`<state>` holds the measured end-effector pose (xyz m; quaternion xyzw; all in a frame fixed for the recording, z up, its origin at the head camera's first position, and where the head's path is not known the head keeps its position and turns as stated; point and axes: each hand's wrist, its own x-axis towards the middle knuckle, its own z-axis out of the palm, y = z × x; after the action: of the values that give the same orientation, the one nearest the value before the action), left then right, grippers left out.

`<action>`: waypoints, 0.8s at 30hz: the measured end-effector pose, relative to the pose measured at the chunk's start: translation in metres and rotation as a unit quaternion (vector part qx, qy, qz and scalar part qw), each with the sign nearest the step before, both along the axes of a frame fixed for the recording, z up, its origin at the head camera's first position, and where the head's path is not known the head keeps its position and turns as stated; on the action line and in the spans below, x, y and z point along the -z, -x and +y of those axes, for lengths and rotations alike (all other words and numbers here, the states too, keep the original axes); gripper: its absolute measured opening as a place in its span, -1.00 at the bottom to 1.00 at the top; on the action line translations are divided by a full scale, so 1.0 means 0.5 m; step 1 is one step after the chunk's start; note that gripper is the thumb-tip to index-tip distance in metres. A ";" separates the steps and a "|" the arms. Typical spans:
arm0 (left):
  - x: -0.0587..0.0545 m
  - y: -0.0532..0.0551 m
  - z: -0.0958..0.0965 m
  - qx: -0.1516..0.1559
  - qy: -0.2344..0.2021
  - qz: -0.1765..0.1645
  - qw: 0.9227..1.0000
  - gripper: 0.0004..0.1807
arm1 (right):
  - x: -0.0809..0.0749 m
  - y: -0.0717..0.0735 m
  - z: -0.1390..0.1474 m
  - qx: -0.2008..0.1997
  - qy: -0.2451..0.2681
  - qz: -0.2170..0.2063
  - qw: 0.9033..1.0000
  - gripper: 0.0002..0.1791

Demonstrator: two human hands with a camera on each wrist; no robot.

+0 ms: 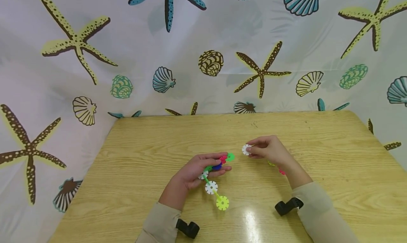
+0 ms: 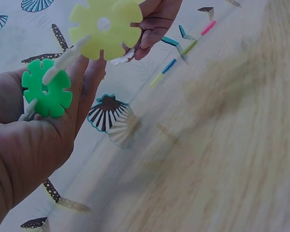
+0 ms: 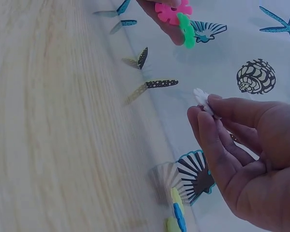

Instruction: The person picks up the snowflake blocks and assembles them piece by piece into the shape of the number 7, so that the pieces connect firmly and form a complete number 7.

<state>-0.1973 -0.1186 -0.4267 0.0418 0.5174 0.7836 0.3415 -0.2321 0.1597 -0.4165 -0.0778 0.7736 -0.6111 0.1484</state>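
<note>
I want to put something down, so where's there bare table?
Bare table lies left of the left hand, right of the right hand, and beyond, up to the patterned cloth. It's crowded around the hands: disc chain, white disc and coloured pieces.

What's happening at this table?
A person's left hand holds a chain of slotted plastic discs in mixed colours, with a yellow disc at the end nearest the wearer. The right hand pinches a loose white disc, close to the chain's green far end but not touching it. A few other coloured pieces lie on the wooden table by the right forearm.
</note>
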 end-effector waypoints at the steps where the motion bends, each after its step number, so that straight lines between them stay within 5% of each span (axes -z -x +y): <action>1: 0.000 0.000 0.000 0.001 0.000 0.000 1.000 -0.49 | -0.001 -0.001 -0.001 -0.003 0.000 0.000 1.000 -0.61; 24: -0.004 -0.004 0.002 0.011 -0.006 -0.002 1.000 -0.48 | -0.017 -0.020 -0.032 -0.065 0.000 0.028 0.998 -0.66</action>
<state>-0.1955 -0.1174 -0.4247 0.0478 0.5116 0.7829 0.3507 -0.2222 0.1435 -0.4082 -0.1449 0.7706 -0.5980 0.1658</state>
